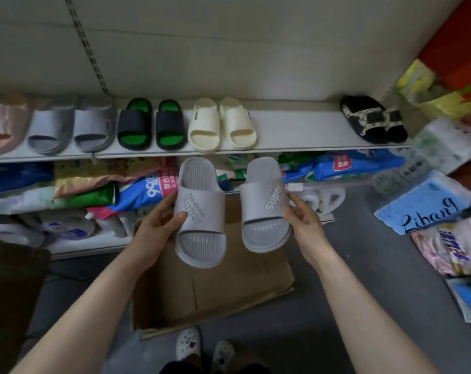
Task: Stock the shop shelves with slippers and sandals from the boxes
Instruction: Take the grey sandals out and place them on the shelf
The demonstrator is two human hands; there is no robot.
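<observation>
I hold a pair of light grey slides with "Super" on the straps, side by side just below the shelf's front edge. My left hand (159, 225) grips the left grey slide (200, 211) by its side. My right hand (301, 222) grips the right grey slide (265, 203) at its outer edge. The white shelf (296, 125) above carries a grey pair (72, 125), a black and green pair (152, 124), a cream pair (222, 124) and a black patterned pair (372, 118). A bare stretch of shelf lies between the cream and black patterned pairs. A flattened cardboard box (215, 279) lies on the floor under my hands.
A pink item (2, 122) sits at the shelf's far left. The lower shelf holds colourful packets and bags (107, 184). More packaged goods (428, 203) pile up at the right. My feet in white clogs (202, 349) stand at the box's near edge on grey floor.
</observation>
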